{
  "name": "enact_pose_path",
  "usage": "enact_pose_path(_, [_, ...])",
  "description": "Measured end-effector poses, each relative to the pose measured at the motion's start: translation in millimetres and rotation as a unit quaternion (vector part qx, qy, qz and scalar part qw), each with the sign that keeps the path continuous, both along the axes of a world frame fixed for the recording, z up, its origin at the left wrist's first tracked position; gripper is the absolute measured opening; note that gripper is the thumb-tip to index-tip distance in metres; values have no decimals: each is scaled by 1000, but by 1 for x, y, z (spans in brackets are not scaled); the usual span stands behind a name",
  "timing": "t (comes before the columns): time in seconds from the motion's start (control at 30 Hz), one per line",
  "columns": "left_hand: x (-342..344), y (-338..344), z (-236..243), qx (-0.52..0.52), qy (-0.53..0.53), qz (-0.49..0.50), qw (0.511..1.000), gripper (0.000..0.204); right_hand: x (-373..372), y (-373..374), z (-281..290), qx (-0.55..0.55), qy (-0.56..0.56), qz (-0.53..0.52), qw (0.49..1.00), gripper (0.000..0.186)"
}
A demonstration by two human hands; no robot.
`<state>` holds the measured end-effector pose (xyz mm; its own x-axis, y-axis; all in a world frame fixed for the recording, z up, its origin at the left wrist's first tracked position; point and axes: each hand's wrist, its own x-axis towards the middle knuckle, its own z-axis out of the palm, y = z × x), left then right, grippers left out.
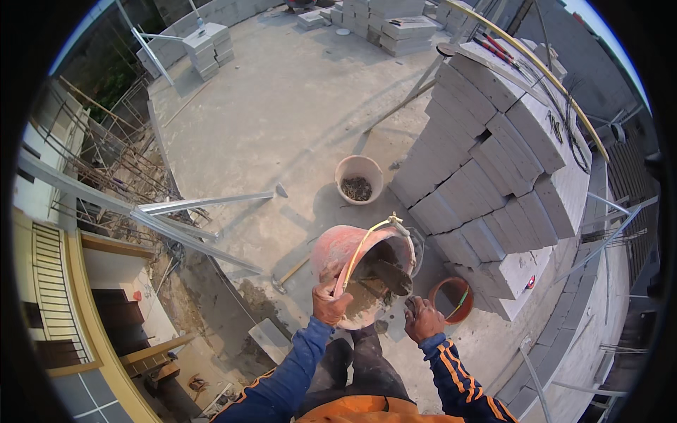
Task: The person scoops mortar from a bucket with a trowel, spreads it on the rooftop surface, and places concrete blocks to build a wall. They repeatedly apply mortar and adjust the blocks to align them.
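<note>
A tilted, faded red bucket (337,252) is in front of me, its mouth turned toward the right and toward me. My left hand (331,304) is closed on its near rim. Wet grey mortar (364,295) lines the inside. A trowel (393,278) coated with mortar has its blade within the bucket's mouth. Just outside that mouth, my right hand (424,319) is closed around the trowel's handle, most of which the fingers hide. A small orange-red bucket (467,310) with a yellow-green handle stands close beyond my right hand.
A pale bucket of dark debris (357,170) stands farther off. A hammer (290,275) lies left of the red bucket. Tall stacked grey blocks (486,190) rise on the right, with red-handled pliers (497,47) on top. Metal props (204,204) stand by the slab's left edge, which drops away.
</note>
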<state>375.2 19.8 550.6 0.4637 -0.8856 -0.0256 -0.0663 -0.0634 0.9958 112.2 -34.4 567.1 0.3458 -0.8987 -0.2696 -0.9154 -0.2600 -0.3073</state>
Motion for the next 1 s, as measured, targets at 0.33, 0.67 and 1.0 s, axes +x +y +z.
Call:
enact_pose_path(0.33, [70, 137, 164, -159, 256, 287, 909, 19, 213, 58, 148, -159, -5, 404, 901, 30])
enact_pose_path(0.67, [41, 270, 170, -183, 211, 497, 821, 15, 287, 137, 169, -62, 23, 574, 816, 33])
enact_pose_path(1.0, [17, 336, 172, -211, 192, 593, 753, 12, 280, 177, 176, -20, -19, 688, 725, 27])
